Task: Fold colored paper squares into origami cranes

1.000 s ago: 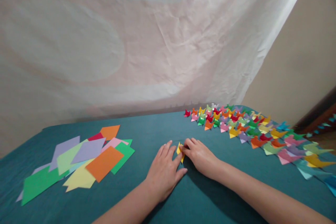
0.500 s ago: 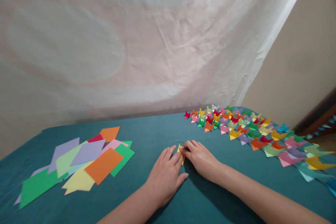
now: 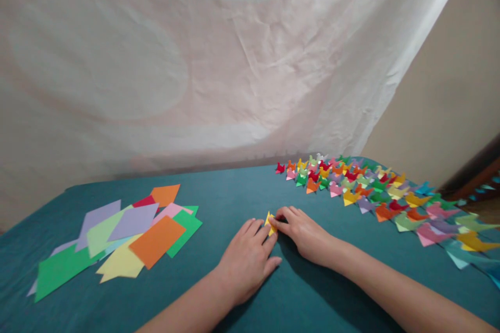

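A small folded piece of yellow paper (image 3: 269, 220) lies on the teal tablecloth between my two hands. My left hand (image 3: 250, 257) rests flat with its fingers stretched out, and its fingertips touch the near left side of the paper. From the right, my right hand (image 3: 299, 229) pinches the paper between thumb and forefinger, with the other fingers curled in. Fingers cover part of the paper, so its full shape is hidden.
Loose coloured paper sheets (image 3: 156, 242) lie overlapping on the left of the tablecloth (image 3: 230, 192). Rows of small folded paper birds (image 3: 385, 212) stand along the right side. A pale patterned cloth (image 3: 219, 78) hangs behind the table.
The yellow paper and both hands stay in nearly the same place, with the fingers shifting only slightly on the paper. The whole view has moved a little.
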The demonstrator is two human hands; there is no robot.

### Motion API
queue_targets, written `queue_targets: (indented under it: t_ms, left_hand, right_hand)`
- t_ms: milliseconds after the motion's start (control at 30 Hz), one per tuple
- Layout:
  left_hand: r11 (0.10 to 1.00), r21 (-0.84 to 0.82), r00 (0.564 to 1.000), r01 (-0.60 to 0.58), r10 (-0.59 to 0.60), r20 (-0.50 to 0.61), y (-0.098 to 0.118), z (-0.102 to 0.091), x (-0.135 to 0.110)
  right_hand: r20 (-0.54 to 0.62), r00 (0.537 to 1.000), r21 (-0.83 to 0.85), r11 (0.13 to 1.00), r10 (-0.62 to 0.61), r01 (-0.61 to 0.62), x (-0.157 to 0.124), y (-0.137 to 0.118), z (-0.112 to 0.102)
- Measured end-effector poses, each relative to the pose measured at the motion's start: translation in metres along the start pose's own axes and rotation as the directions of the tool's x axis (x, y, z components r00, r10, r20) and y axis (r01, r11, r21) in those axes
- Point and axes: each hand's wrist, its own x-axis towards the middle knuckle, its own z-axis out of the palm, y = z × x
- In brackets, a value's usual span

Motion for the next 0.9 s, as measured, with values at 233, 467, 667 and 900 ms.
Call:
queue_targets:
  t_ms: [233, 467, 667, 900]
  left_hand:
    - [1.000, -0.018, 0.999, 0.022, -0.021, 0.028, -0.002, 0.001, -0.001]
    - [0.999, -0.012, 0.998, 0.040, -0.040, 0.050, 0.005, -0.001, -0.004]
    - [0.999, -0.022, 0.997, 0.044, -0.042, 0.057, 0.008, -0.005, -0.005]
    - [0.999, -0.016, 0.996, 0.041, -0.040, 0.080, 0.007, -0.004, -0.004]
  right_hand:
    - [0.063, 0.998, 0.027, 0.999, -0.029, 0.027, -0.008, -0.002, -0.008]
    - [0.135, 0.990, 0.030, 0.999, -0.049, 0.045, -0.010, -0.006, -0.018]
    - [0.130, 0.991, 0.004, 0.999, -0.039, 0.039, -0.010, -0.008, -0.019]
    - [0.037, 0.999, -0.129, 0.991, 0.029, -0.024, -0.008, -0.021, -0.008]
